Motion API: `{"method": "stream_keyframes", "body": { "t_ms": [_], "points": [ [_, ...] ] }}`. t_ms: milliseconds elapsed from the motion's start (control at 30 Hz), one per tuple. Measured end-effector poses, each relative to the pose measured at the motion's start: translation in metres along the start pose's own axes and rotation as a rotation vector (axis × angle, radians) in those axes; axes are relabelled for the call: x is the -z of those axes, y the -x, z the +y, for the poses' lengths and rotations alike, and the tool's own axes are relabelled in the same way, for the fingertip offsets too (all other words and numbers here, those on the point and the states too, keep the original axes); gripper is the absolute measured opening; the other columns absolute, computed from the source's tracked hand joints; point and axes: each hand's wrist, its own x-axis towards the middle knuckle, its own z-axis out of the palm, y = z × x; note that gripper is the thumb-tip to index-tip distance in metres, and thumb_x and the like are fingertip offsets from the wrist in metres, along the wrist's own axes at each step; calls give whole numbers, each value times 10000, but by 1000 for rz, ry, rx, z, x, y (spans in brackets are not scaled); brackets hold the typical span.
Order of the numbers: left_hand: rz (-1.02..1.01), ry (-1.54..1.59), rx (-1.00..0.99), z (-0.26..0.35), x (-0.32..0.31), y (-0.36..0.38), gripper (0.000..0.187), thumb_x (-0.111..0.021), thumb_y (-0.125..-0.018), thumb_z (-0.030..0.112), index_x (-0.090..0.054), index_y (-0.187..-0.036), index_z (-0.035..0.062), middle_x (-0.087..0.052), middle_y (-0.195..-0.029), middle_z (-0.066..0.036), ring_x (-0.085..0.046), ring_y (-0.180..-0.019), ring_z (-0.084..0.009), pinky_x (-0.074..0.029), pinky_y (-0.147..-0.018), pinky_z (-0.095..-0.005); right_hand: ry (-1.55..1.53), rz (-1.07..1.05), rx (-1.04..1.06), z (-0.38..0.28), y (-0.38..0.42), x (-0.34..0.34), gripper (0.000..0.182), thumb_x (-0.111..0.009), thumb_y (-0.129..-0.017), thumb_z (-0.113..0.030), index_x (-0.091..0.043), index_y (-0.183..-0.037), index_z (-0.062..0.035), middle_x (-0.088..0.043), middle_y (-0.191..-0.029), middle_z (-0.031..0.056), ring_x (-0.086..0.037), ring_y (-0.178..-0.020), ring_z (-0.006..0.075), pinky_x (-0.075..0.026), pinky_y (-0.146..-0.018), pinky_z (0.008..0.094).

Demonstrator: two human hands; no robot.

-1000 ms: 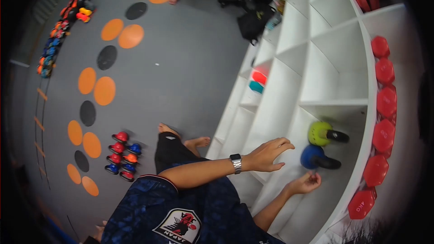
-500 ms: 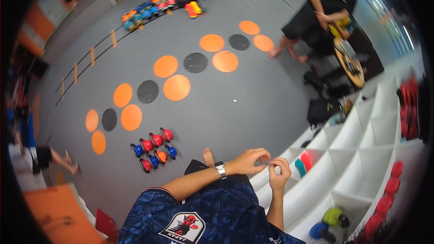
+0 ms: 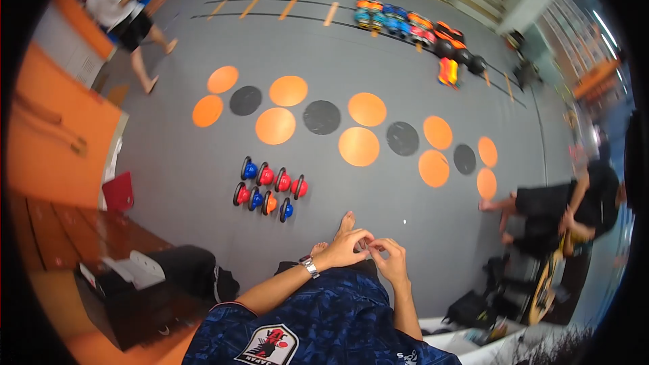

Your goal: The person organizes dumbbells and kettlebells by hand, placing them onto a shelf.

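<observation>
In front of the dark blue patterned shirt, both hands meet at the fingertips. My left hand, with a metal-band watch on its wrist, curls its thumb and fingers into a pinch. Opposite it, my right hand is closed in a similar pinch, its fingertips touching or very near the left ones. Whatever lies between the fingers, if anything, is too small to make out. Below the hands a bare foot shows on the grey floor.
Kettlebells stand in two rows ahead on the left. Orange discs and black discs lie across the floor. A person in black is at the right, another in white far left. A black box is near left.
My view has swung to the left, so the white shelves have mostly left the frame and the black box has come in. Both hands stay together at the fingertips.
</observation>
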Motion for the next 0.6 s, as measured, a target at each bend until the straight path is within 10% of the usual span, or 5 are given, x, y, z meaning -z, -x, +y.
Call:
{"method": "stream_keyframes", "body": {
  "t_ms": [600],
  "points": [
    [627,143,312,-54,97,30,368,-683,-821,79,-569,-1160,-7,-680,-961,-102,-665,-888,-177,-537,-777,-316,-56,-767,170,-9,-172,-112,137,-667,-826,-66,-671,-959,-34,-692,-889,115,-656,-811,274,-520,-750,355]
  ]
}}
